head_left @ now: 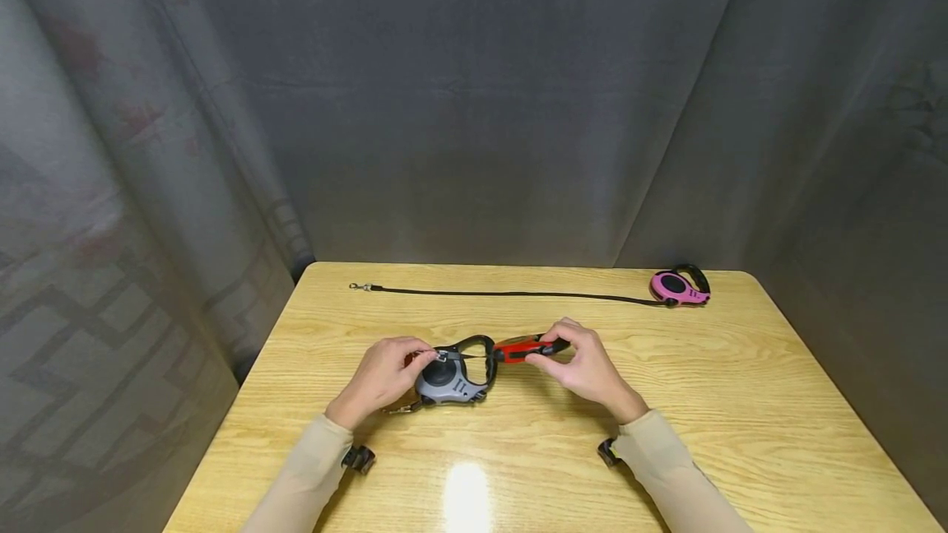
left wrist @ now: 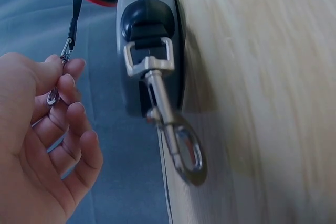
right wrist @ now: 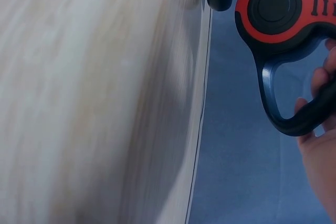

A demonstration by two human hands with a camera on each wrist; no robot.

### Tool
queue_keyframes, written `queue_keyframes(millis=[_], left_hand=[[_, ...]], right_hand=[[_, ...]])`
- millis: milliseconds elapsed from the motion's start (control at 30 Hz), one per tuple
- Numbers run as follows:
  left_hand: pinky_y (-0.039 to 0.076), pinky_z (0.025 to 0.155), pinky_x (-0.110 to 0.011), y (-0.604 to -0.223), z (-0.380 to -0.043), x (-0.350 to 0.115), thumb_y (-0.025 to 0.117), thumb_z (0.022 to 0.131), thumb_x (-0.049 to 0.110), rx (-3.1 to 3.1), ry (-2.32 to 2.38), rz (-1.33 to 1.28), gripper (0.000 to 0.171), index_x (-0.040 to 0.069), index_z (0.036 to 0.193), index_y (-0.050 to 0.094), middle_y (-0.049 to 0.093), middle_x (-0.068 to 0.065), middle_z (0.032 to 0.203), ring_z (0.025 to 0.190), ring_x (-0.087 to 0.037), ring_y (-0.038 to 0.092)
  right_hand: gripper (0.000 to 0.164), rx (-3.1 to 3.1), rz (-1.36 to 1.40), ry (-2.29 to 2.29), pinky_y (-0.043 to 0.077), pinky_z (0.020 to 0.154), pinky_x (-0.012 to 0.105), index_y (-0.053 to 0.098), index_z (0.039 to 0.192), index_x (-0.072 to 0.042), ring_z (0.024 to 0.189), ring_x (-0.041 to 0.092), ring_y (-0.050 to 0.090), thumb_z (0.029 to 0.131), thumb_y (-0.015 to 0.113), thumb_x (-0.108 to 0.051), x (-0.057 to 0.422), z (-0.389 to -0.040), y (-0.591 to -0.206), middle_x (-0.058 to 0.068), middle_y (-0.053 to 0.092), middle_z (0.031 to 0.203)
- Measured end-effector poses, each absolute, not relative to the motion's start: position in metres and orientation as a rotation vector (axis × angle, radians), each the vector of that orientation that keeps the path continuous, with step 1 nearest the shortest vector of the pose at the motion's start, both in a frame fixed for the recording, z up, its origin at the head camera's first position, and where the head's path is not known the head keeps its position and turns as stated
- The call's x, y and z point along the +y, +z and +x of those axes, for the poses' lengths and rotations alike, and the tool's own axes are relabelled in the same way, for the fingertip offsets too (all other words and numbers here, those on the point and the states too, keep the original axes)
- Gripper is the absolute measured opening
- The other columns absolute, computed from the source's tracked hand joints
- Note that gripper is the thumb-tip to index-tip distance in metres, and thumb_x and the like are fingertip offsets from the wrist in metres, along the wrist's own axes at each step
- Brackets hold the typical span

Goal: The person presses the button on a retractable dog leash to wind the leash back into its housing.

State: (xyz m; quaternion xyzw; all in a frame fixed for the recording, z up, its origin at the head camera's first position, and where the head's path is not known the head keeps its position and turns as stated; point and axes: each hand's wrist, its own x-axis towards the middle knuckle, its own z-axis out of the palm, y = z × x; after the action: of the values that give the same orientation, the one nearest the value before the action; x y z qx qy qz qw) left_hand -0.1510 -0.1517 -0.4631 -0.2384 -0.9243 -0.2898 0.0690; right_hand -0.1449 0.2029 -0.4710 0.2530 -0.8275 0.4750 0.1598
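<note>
My left hand pinches the metal snap hook of a red and black retractable dog leash between thumb and forefinger. A short length of its black strap shows between hook and casing. My right hand grips the black handle of that red leash, held up above the table with its casing toward the left hand. Below and between the hands, a grey and black retractable leash lies on the table, handle to the right. Its own snap hook sticks out at the left end.
A pink retractable leash lies at the back right of the wooden table. Its black strap stretches left along the back, ending in a metal hook. Grey curtains hang behind and at both sides.
</note>
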Motion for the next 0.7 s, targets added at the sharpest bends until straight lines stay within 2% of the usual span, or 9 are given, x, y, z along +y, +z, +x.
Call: queue_keyframes(millis=[133,233,567,700], left_hand=[[0.057,0.086,-0.036,-0.463,-0.15,-0.148,0.072,0.103,0.029,-2.786,-0.87,-0.727,0.015,0.019,0.106,0.084,0.081,0.005,0.104,0.09,-0.012,0.073],[0.058,0.09,-0.04,-0.463,-0.15,-0.145,0.071,0.103,0.03,-2.785,-0.869,-0.736,0.016,0.021,0.107,0.083,0.081,0.005,0.105,0.096,-0.015,0.076],[0.059,0.089,-0.04,-0.465,-0.149,-0.14,0.07,0.104,0.032,-2.778,-0.869,-0.764,0.017,0.022,0.107,0.083,0.081,0.006,0.106,0.095,-0.013,0.076],[0.057,0.085,-0.037,-0.464,-0.148,-0.137,0.07,0.105,0.032,-2.779,-0.863,-0.778,0.016,0.023,0.107,0.083,0.08,0.007,0.103,0.089,-0.009,0.072]], right_hand=[[0.025,-2.373,0.723,1.361,0.053,0.083,0.027,0.074,0.091,-0.022,0.087,0.006,0.063,0.081,0.094,-0.013,0.201,-0.145,-0.471,-0.009,0.07,0.091],[0.024,-2.381,0.724,1.361,0.053,0.084,0.027,0.073,0.091,-0.022,0.087,0.007,0.063,0.081,0.094,-0.014,0.2,-0.145,-0.471,-0.009,0.07,0.09],[0.025,-2.392,0.721,1.372,0.052,0.083,0.028,0.072,0.09,-0.024,0.086,0.007,0.061,0.082,0.094,-0.016,0.196,-0.144,-0.471,-0.009,0.07,0.09],[0.025,-2.398,0.725,1.362,0.052,0.083,0.029,0.072,0.09,-0.025,0.086,0.007,0.061,0.083,0.094,-0.017,0.195,-0.144,-0.472,-0.01,0.069,0.089]])
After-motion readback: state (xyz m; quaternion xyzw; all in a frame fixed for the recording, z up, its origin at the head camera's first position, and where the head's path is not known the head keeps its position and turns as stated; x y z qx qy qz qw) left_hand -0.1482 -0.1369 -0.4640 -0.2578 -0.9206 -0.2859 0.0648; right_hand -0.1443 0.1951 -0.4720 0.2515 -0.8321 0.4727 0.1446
